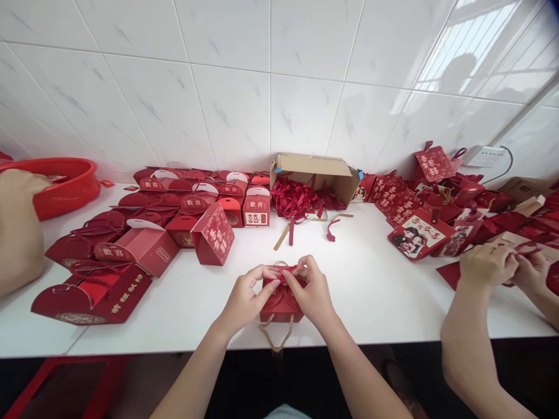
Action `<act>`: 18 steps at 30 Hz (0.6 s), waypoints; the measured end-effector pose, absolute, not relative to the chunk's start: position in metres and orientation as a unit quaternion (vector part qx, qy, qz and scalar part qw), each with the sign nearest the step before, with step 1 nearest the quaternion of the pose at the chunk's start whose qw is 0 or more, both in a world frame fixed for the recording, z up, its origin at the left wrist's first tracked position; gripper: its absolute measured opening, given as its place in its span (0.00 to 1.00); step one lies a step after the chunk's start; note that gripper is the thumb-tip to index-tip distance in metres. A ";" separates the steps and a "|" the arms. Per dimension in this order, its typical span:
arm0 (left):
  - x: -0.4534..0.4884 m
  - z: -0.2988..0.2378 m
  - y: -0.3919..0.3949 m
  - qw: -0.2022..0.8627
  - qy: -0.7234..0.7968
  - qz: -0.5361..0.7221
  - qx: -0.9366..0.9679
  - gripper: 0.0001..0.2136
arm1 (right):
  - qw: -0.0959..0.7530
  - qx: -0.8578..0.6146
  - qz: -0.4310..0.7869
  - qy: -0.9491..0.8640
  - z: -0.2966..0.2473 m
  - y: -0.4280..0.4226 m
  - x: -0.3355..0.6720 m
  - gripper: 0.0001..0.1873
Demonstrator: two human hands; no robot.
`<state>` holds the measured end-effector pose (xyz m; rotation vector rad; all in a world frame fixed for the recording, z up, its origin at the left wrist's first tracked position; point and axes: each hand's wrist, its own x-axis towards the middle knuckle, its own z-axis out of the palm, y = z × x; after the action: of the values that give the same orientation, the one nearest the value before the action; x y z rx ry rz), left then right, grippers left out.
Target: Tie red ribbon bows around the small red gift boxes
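Note:
Right in front of me a small red gift box [282, 314] rests on the white table [349, 302]. A twisted gold rope handle [276, 344] hangs down its near side, and part of another loop shows behind it. My left hand [245, 298] is closed at the top of the box, thumb and fingers pinching a red ribbon [286, 278]. From the other side my right hand [315, 294] pinches the same ribbon, its thumb tip close to the left thumb. The fingers partly cover the ribbon, so its knot or loop cannot be made out.
Behind the box, a cardboard box [312, 163] lies on its side, spilling red ribbons [290, 198]. Many red candy boxes [142, 250] fill the left, beside a red basin [65, 201] and another person's arm [20, 233]. At right, a co-worker's hands [489, 265] work among red boxes [421, 233].

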<state>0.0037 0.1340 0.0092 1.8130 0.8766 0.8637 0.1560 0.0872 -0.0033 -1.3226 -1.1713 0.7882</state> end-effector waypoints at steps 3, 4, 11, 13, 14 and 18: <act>0.007 0.006 0.131 0.419 0.359 0.371 0.747 0.04 | 0.555 -0.566 0.306 -0.527 -0.002 0.087 0.156 0.04; 0.008 0.003 0.130 0.404 0.365 0.382 0.747 0.03 | 0.552 -0.567 0.297 -0.535 -0.001 0.087 0.157 0.03; 0.011 -0.018 0.133 0.366 0.389 0.445 0.719 0.04 | 0.499 -0.584 0.214 -0.604 -0.006 0.083 0.162 0.08; 0.011 -0.019 0.133 0.364 0.391 0.450 0.716 0.04 | 0.502 -0.594 0.199 -0.597 -0.009 0.082 0.161 0.09; 0.010 -0.019 0.133 0.364 0.390 0.451 0.715 0.04 | 0.507 -0.601 0.197 -0.586 -0.010 0.082 0.161 0.09; 0.011 -0.016 0.135 0.371 0.384 0.445 0.719 0.05 | 0.524 -0.599 0.297 -0.527 -0.014 0.082 0.158 0.06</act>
<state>0.0113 0.1352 -0.0159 1.8428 0.9840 1.1413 0.1579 0.0818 -0.0144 -1.4332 -1.2621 0.7109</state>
